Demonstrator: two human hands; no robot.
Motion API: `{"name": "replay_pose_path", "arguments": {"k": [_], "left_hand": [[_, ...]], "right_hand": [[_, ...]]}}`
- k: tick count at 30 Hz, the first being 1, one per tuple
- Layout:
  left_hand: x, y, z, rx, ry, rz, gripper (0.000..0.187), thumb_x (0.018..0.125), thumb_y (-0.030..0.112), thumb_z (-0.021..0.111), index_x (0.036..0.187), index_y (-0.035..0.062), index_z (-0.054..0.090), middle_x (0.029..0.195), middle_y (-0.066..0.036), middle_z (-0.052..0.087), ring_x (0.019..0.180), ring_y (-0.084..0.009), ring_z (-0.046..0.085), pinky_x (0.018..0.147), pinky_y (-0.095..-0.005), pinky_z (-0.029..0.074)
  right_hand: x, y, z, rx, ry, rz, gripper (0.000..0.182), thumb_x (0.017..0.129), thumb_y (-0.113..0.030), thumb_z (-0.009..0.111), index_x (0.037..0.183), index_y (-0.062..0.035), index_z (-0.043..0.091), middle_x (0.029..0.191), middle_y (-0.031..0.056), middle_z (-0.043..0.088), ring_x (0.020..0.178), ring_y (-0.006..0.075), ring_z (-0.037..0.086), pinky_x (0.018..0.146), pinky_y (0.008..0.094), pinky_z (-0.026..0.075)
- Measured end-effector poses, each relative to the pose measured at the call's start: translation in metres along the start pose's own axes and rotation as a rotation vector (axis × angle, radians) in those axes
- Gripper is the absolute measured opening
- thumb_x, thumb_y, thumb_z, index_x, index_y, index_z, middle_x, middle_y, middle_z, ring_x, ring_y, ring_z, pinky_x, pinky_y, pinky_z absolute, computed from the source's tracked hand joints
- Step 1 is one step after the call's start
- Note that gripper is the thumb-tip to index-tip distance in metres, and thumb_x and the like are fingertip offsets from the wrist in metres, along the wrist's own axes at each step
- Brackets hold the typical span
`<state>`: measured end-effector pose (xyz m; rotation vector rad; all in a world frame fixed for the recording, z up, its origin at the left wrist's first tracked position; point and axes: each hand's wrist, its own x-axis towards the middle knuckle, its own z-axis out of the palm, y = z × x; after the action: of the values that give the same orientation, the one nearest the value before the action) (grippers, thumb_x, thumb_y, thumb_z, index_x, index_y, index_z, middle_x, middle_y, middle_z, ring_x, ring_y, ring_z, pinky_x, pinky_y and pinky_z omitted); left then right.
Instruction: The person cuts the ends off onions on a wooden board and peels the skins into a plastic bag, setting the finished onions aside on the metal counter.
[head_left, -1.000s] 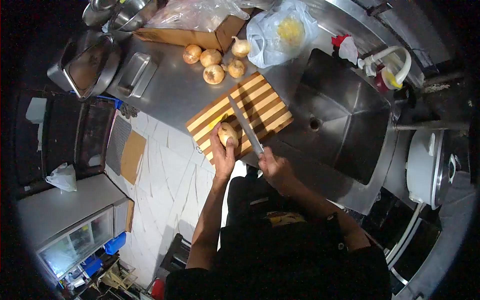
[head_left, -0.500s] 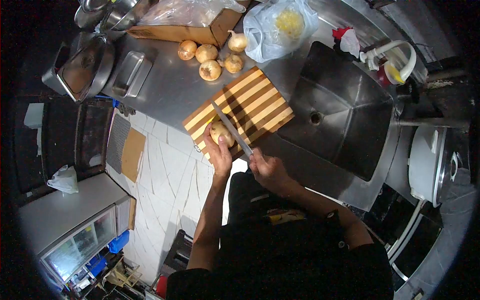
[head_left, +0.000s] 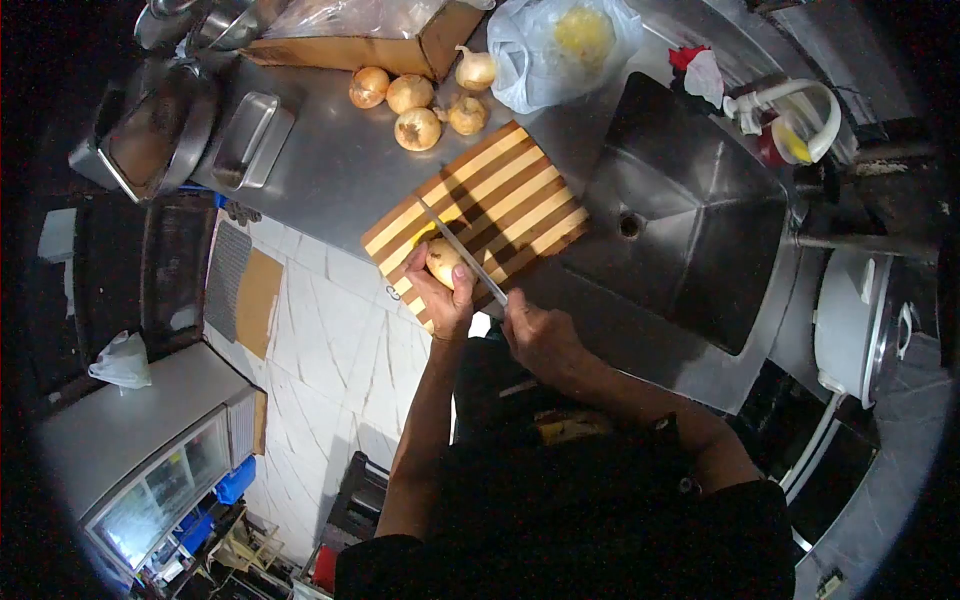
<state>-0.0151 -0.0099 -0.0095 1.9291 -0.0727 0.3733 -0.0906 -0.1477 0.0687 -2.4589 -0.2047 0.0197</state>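
Note:
My left hand (head_left: 447, 303) is wrapped round a pale potato (head_left: 442, 262) with dark spots, held at the near left part of a striped wooden cutting board (head_left: 535, 185). The fingers curl along its left side and the thumb presses on its right. My right hand (head_left: 543, 338) grips a knife (head_left: 463, 250) by its handle, which the fist mostly hides. The blade points away and to the left, its edge right beside the potato. A bit of yellow shows on the board just beyond the potato, partly covered.
Several onions (head_left: 418, 129) lie on the steel counter (head_left: 325, 150) beyond the board. A plastic bag (head_left: 515, 70) and a cardboard box (head_left: 350, 52) stand behind them. To the right is a sink (head_left: 690, 215) with a white faucet (head_left: 825, 115); steel pans (head_left: 250, 140) sit at left.
The knife blade has shifted slightly left, closer over the potato. My left thumb has moved up along the potato's right side. The whole view has shifted a little.

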Motion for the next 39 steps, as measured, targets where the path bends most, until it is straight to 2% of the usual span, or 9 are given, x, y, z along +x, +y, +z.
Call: {"name": "replay_pose_path", "arguments": {"k": [9, 14, 17, 21, 23, 26, 30, 35, 39], "left_hand": [[0.001, -0.002, 0.008, -0.139, 0.077, -0.027, 0.064, 0.079, 0.04, 0.058, 0.118, -0.005, 0.034, 0.105, -0.017, 0.034, 0.102, -0.0258, 0.039, 0.092, -0.0414, 0.033], [-0.002, -0.01, 0.01, -0.084, 0.094, 0.024, 0.063, 0.077, 0.037, 0.059, 0.118, -0.0042, 0.035, 0.105, -0.018, 0.034, 0.1, -0.027, 0.04, 0.088, -0.0415, 0.036], [0.0, -0.009, 0.015, -0.174, 0.145, 0.029, 0.065, 0.076, 0.04, 0.06, 0.118, -0.0038, 0.036, 0.105, -0.018, 0.034, 0.099, -0.0281, 0.041, 0.087, -0.0428, 0.036], [-0.001, -0.019, 0.012, 0.0, 0.119, 0.032, 0.066, 0.072, 0.04, 0.061, 0.117, -0.0037, 0.039, 0.102, -0.019, 0.036, 0.099, -0.0284, 0.042, 0.086, -0.0435, 0.036], [0.0, -0.016, 0.014, -0.05, 0.135, 0.019, 0.066, 0.072, 0.04, 0.06, 0.117, -0.0035, 0.039, 0.101, -0.019, 0.037, 0.099, -0.029, 0.042, 0.086, -0.0434, 0.036], [-0.006, -0.035, 0.014, -0.112, 0.077, -0.024, 0.066, 0.073, 0.041, 0.059, 0.118, -0.0033, 0.039, 0.1, -0.019, 0.039, 0.098, -0.03, 0.042, 0.086, -0.0435, 0.035], [-0.002, -0.019, 0.013, 0.02, 0.06, 0.027, 0.065, 0.073, 0.04, 0.06, 0.118, -0.0019, 0.039, 0.101, -0.019, 0.041, 0.097, -0.0306, 0.042, 0.087, -0.0437, 0.034], [0.003, -0.013, 0.012, -0.114, 0.136, 0.104, 0.059, 0.08, 0.034, 0.058, 0.12, -0.0039, 0.037, 0.105, -0.021, 0.041, 0.1, -0.0307, 0.042, 0.092, -0.0432, 0.032], [0.004, 0.016, -0.028, 0.133, -0.092, -0.014, 0.056, 0.085, 0.028, 0.052, 0.127, -0.0038, 0.033, 0.12, -0.023, 0.036, 0.112, -0.0347, 0.039, 0.099, -0.0425, 0.03]], "right_hand": [[0.014, -0.005, -0.009, 0.021, -0.315, 0.213, 0.015, 0.083, -0.011, 0.054, 0.086, -0.003, 0.041, 0.063, 0.0172, 0.056, 0.055, 0.0358, 0.058, 0.046, 0.0443, 0.045], [0.039, -0.007, -0.005, 0.061, -0.181, 0.065, 0.02, 0.084, -0.013, 0.051, 0.096, 0.0007, 0.042, 0.066, 0.0194, 0.06, 0.062, 0.039, 0.061, 0.054, 0.048, 0.048], [0.029, -0.012, -0.005, 0.015, -0.269, 0.2, 0.023, 0.084, -0.011, 0.05, 0.101, 0.0018, 0.041, 0.062, 0.0175, 0.059, 0.057, 0.0374, 0.061, 0.051, 0.0482, 0.047], [0.038, -0.002, 0.005, 0.088, -0.191, 0.17, 0.017, 0.086, -0.017, 0.051, 0.089, -0.0024, 0.042, 0.057, 0.0168, 0.056, 0.053, 0.0367, 0.058, 0.047, 0.0447, 0.047], [0.041, 0.003, 0.009, 0.087, -0.105, 0.003, 0.019, 0.085, -0.018, 0.052, 0.089, -0.0027, 0.041, 0.057, 0.0172, 0.057, 0.055, 0.0376, 0.059, 0.049, 0.0464, 0.047], [0.027, 0.001, 0.005, -0.011, -0.309, 0.234, 0.022, 0.083, -0.016, 0.055, 0.09, -0.003, 0.04, 0.056, 0.0168, 0.056, 0.054, 0.0373, 0.059, 0.047, 0.0454, 0.047], [0.037, 0.007, 0.019, -0.005, -0.21, 0.11, 0.018, 0.081, -0.009, 0.051, 0.095, 0.001, 0.044, 0.055, 0.0165, 0.057, 0.052, 0.0333, 0.061, 0.045, 0.044, 0.048], [0.042, 0.023, 0.046, -0.05, -0.188, 0.159, 0.025, 0.083, -0.022, 0.054, 0.091, -0.0032, 0.04, 0.056, 0.0168, 0.057, 0.056, 0.038, 0.06, 0.051, 0.0473, 0.048], [0.045, 0.025, 0.027, -0.019, -0.186, 0.097, 0.024, 0.085, -0.024, 0.049, 0.092, -0.0027, 0.04, 0.06, 0.0187, 0.059, 0.062, 0.0396, 0.061, 0.057, 0.0488, 0.049]]}}
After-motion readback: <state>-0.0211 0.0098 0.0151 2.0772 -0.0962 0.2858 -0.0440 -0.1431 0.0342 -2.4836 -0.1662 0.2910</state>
